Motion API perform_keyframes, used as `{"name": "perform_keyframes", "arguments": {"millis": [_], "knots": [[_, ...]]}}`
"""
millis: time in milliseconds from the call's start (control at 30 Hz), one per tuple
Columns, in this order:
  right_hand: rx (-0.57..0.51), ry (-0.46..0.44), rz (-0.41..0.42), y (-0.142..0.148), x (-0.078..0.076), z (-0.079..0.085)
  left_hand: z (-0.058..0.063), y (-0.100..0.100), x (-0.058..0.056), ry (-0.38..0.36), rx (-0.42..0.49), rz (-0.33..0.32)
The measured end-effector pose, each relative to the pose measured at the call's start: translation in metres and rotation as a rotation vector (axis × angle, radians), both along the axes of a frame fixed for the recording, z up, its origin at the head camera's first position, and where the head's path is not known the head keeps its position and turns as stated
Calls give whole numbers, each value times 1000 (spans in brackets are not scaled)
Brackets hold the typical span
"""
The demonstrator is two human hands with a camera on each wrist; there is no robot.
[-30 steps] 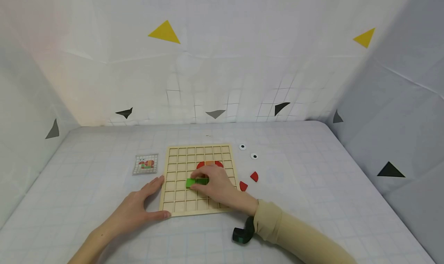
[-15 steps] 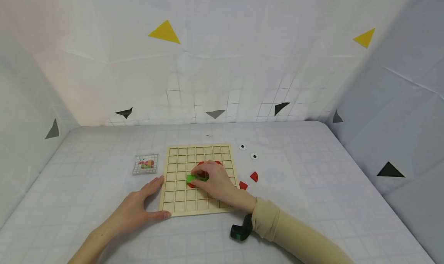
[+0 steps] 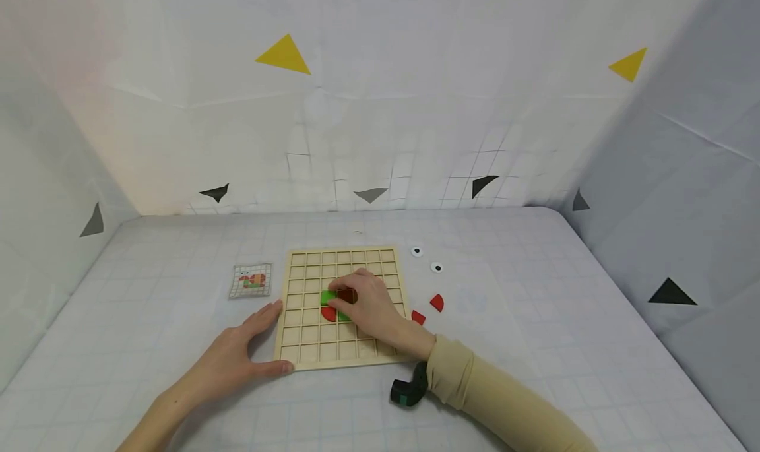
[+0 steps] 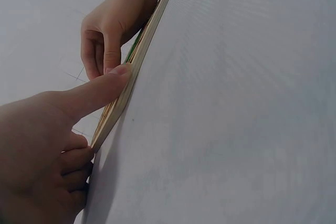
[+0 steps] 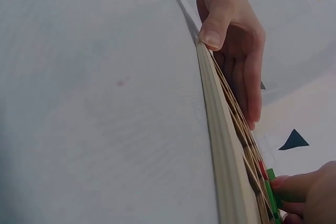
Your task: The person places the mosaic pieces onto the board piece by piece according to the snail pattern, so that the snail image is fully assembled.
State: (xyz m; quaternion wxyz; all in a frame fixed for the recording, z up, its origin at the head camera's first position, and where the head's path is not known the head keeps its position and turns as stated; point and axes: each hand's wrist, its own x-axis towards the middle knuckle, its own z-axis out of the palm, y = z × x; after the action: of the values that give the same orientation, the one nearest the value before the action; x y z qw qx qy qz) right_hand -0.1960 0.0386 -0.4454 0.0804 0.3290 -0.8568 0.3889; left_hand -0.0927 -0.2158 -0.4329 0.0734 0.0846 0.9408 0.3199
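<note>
A pale wooden grid board [image 3: 309, 354] lies on the table. My left hand [image 3: 228, 356] rests at its lower left corner, thumb on the front edge and fingertips along the left side. Over the board's middle, my right hand [image 3: 374, 310] pinches a green square tile [image 3: 327, 298] between thumb and index finger; the right wrist view shows this green tile [image 5: 271, 174] close above the board. Just below it, a red quarter-circle tile [image 3: 328, 314] sits in a cell, beside another green tile [image 3: 344, 317]. A shaded dark red tile [image 3: 346, 296] shows between the fingers. My right hand hides other tiles.
Left of the board lies a small picture card [image 3: 252, 281] with a coloured figure on a grid. To the right are two white eye discs [image 3: 437, 267] and two red quarter-circle tiles [image 3: 437, 302]. A black wrist device [image 3: 408, 391] hangs by the right sleeve.
My right hand has moved slightly away from me with the green tile, from the row holding the red quarter-circle to the row above. That red tile has come into view. The left hand stays put.
</note>
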Motion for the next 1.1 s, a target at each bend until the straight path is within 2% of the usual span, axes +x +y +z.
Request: {"name": "perform_keyframes", "arguments": {"millis": [467,1100], "knots": [[4,83,12,1,1,-3,1,0,0,13,1,-4],[9,99,10,2,0,-3,2,0,1,15,5,-5]]}}
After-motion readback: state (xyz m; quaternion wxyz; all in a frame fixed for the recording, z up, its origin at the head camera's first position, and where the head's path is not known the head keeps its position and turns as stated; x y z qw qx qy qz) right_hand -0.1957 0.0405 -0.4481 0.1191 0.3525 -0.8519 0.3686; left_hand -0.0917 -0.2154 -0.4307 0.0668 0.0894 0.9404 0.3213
